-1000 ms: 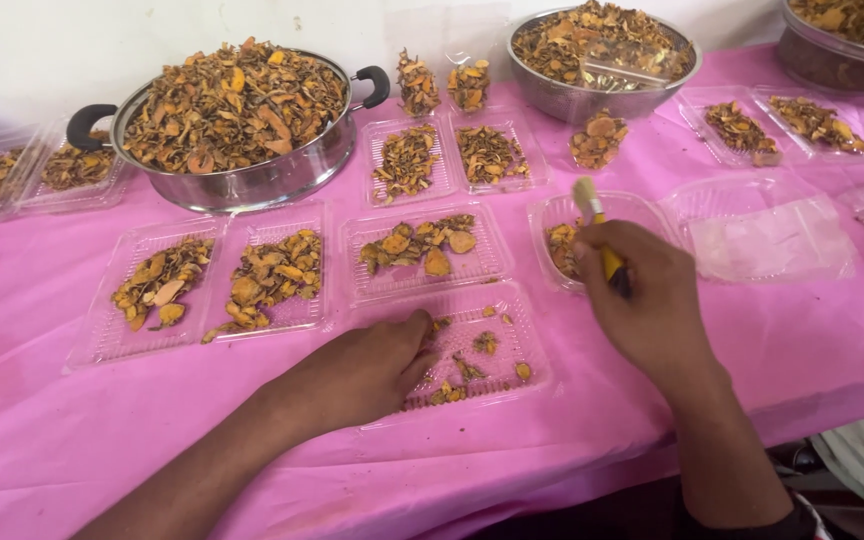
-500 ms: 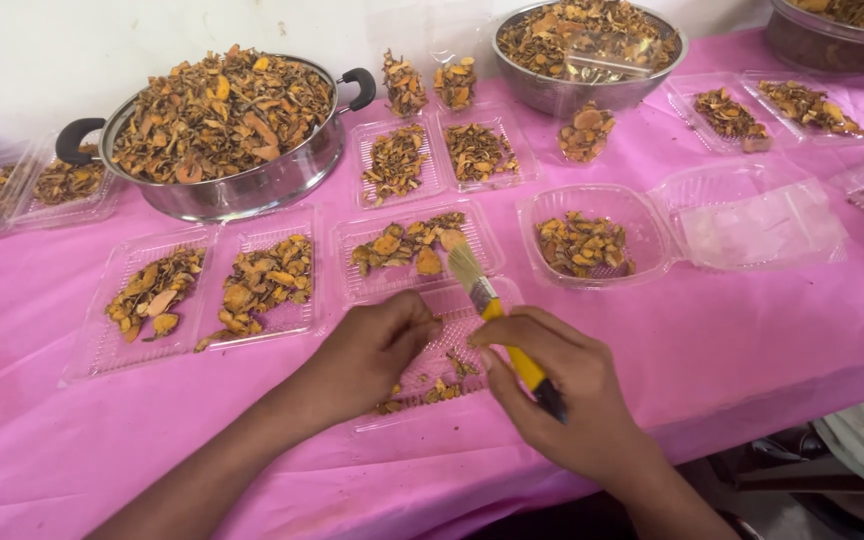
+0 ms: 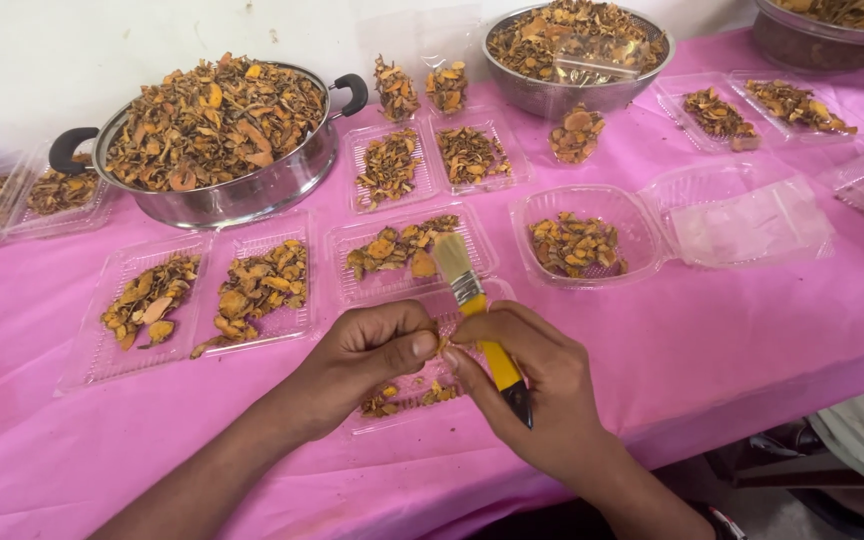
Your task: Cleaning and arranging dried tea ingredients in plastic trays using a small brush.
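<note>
Now both hands meet over the near clear plastic tray [image 3: 422, 385] on the pink-clothed tabletop [image 3: 732, 330].

Largest, a heaped steel pot [image 3: 217, 140] sits far left beside filled trays and a white wall. Since a second ago the right hand [image 3: 537, 385] has drawn back from the round clear tub [image 3: 582, 240], fingers grasping the yellow-handled brush [image 3: 477, 310] bristles-up; the left hand [image 3: 367, 355], fingers clenched, pinches something small.

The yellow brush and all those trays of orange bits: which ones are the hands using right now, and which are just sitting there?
In use:
yellow brush, in the right hand
clear tray under the left hand

Just sitting:
big pot of dried slices
steel bowl
open clamshell box
filled trays on the pink tablecloth
</note>
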